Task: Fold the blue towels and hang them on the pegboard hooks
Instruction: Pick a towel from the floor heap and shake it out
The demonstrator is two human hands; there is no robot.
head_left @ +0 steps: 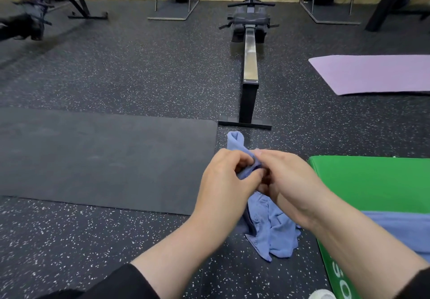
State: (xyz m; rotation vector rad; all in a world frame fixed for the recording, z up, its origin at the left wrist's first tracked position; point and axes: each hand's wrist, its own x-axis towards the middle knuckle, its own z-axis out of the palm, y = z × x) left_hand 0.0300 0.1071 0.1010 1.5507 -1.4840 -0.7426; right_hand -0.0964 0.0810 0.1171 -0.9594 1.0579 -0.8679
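Both hands meet mid-air over the floor, w/ fingers curled in. Left hand (226,177) grip: thumb & fingers pinching a bunched fold of the blue towel (271,231). Right hand (282,177) grip: fingers curled into the same bunch, right against the left; exact hold partly hidden behind the knuckles. One rolled end of the towel sticks up past the hands, the rest hangs crumpled below the wrists, low over the speckled rubber floor (93,240); can't tell if it touches.

Second blue towel (402,229) lies on the green mat (372,182) at right, partly behind the right forearm. Black sleeves on both arms.

Left of the hands: a black mat (97,157), flat on the floor. Straight ahead: a rowing machine (250,66), its rear foot just beyond the towel's raised end. Further right, a purple mat (372,73). Small white object (321,295) at bottom edge, can't ID. More exercise machines stand along the back wall.
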